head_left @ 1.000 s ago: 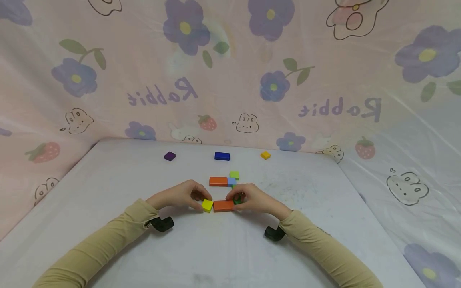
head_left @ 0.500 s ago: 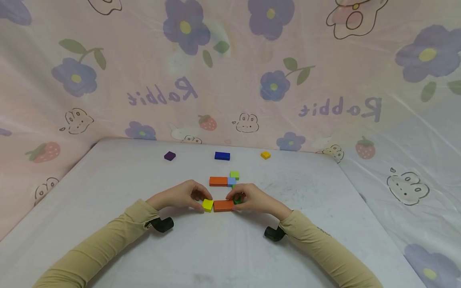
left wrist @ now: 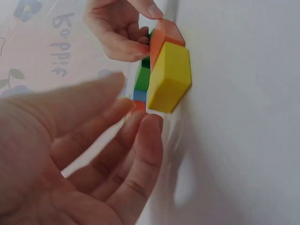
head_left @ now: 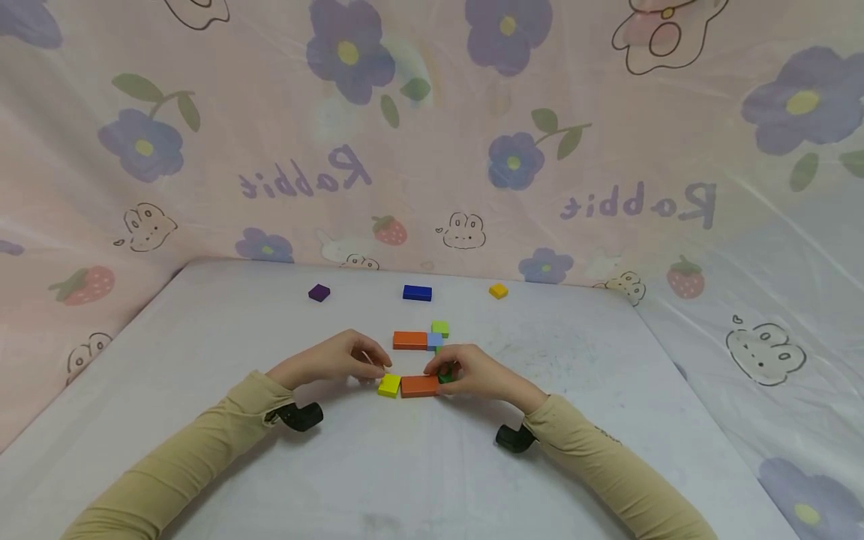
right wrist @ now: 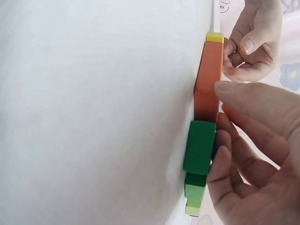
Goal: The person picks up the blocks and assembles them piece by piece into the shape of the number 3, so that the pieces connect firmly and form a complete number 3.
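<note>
Yellow block [head_left: 388,385] sits lower centre, just below the left hand [head_left: 340,357], grip parted and empty, while the right hand [head_left: 475,373] pinches the right end of the sideways orange block [head_left: 418,386].

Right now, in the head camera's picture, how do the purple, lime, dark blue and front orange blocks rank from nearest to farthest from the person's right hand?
From the right hand:
1. Front orange block, immediately left.
2. Lime block, beyond the hand.
3. Dark blue block, middle of the far row.
4. Purple block, that row's left end.
</note>
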A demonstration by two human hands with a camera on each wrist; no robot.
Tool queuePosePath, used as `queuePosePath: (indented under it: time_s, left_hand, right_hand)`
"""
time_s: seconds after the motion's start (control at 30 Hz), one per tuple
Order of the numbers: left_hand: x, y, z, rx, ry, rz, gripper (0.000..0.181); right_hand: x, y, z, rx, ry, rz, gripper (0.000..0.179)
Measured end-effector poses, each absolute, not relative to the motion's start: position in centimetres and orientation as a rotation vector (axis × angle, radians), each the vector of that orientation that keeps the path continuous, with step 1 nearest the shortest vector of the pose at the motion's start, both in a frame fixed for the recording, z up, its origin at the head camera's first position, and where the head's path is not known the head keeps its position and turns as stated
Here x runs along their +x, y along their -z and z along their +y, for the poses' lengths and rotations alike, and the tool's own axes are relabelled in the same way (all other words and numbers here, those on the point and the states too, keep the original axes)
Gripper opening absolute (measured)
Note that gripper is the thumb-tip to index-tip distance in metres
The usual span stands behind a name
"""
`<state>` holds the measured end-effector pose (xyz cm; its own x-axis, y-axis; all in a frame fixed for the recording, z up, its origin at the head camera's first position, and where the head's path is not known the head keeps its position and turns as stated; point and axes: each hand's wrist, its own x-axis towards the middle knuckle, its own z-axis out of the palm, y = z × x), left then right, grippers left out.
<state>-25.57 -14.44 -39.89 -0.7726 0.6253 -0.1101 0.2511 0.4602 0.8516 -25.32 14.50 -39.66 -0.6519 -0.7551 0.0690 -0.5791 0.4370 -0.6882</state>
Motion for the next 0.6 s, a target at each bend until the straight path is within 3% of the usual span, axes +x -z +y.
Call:
queuePosePath:
  time_s: [0.2,0.6]
  left_hand:
    - [-25.19,39.91,-14.23,0.564,-1.312,2.236,0.019]
    - [-25.33,40.21,-13.75,0.499,-1.327,2.23,0.013]
  right_hand:
    - [-25.3,39.67,14.54,-1.171,1.033,2.429,0.026]
    - [-25.22,39.53,14.53,-1.181,1.024,2.432,0.027]
